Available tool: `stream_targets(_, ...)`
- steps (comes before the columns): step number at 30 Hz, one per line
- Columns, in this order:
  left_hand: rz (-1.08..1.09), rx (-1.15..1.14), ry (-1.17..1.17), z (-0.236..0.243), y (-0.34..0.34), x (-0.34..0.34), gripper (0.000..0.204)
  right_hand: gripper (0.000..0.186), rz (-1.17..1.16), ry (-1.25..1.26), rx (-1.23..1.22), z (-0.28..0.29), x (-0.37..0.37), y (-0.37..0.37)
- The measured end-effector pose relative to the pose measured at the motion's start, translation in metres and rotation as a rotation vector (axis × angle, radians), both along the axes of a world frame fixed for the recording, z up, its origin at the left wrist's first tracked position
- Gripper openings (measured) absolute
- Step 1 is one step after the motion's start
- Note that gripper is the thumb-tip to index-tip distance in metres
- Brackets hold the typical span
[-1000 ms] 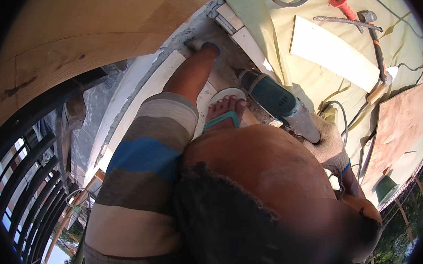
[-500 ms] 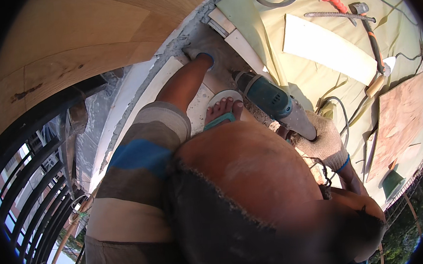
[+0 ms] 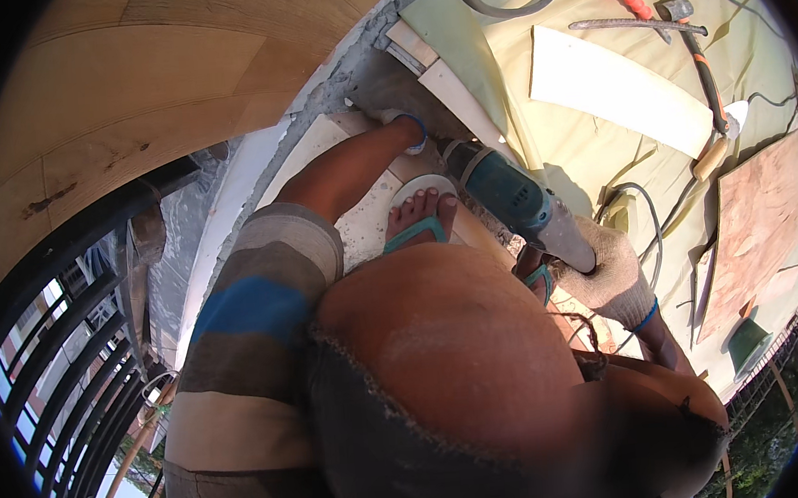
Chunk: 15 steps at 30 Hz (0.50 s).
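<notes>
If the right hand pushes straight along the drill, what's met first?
Probably the gloved left hand, near the front of the drill; depth is unclear, so they might miss.

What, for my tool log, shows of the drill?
The drill has a teal, plastic-looking body with dark vent slots, a greyish band near its dark nose, and a grey rear end. It slants beside a sandalled foot, nose toward upper left. The gloved right hand holds the rear; the left hand is near the nose.

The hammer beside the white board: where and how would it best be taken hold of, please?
Probably the hammer's slim handle, midway, from the right: yellowish sheet borders it there, a metal rod crosses near the head, a trowel crowds its end.
</notes>
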<state>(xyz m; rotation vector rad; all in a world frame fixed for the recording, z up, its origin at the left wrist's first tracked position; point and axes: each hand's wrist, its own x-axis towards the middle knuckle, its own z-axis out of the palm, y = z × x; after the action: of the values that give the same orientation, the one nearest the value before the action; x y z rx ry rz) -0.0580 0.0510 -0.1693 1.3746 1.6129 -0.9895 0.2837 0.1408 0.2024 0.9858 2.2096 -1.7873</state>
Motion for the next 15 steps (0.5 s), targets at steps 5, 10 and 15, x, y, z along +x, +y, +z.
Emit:
stream_targets(5, -0.024, -0.026, 0.060, -0.002, -0.012, 0.027, 0.080, 0.037, 0.026, -0.024, 0.011, 0.002, 0.001, 0.003)
stream_targets(10, -0.033, 0.018, 0.100, 0.009, -0.004, 0.003, 0.081, 0.038, 0.023, -0.009, 0.024, 0.001, 0.003, 0.004)
stream_targets(15, -0.102, 0.096, 0.242, -0.001, -0.006, -0.010, 0.081, 0.041, 0.021, 0.027, 0.051, -0.003, 0.007, 0.002)
